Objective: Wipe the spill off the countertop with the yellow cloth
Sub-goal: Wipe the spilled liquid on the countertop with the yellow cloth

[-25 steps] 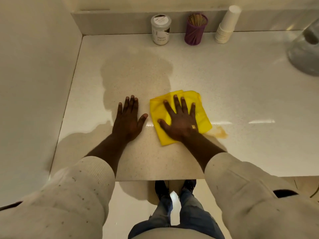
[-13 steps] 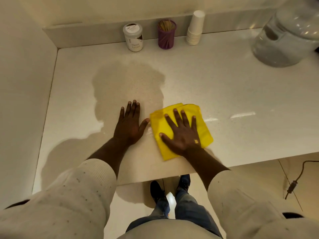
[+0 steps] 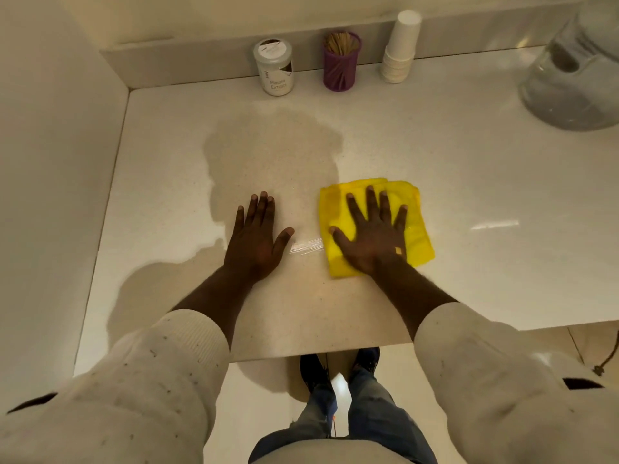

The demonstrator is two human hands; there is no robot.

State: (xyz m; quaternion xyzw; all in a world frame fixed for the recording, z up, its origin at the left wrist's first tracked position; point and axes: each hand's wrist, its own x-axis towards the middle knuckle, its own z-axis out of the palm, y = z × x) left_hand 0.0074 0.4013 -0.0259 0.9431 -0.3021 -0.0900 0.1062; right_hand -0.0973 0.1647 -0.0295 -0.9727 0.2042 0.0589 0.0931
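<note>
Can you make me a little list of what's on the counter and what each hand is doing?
left hand: flat on the bare countertop, holding nothing
right hand: pressed flat on the yellow cloth, fingers spread
wet streak: between the hands
back of the counter: white jar, purple holder of sticks, stack of white cups
far right: clear container

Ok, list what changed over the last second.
The brownish spill that showed by the right wrist a second ago is gone, covered or wiped up by the yellow cloth. The right hand stays flat on it; the left hand stays flat on the countertop. Nothing grasped or released.
</note>
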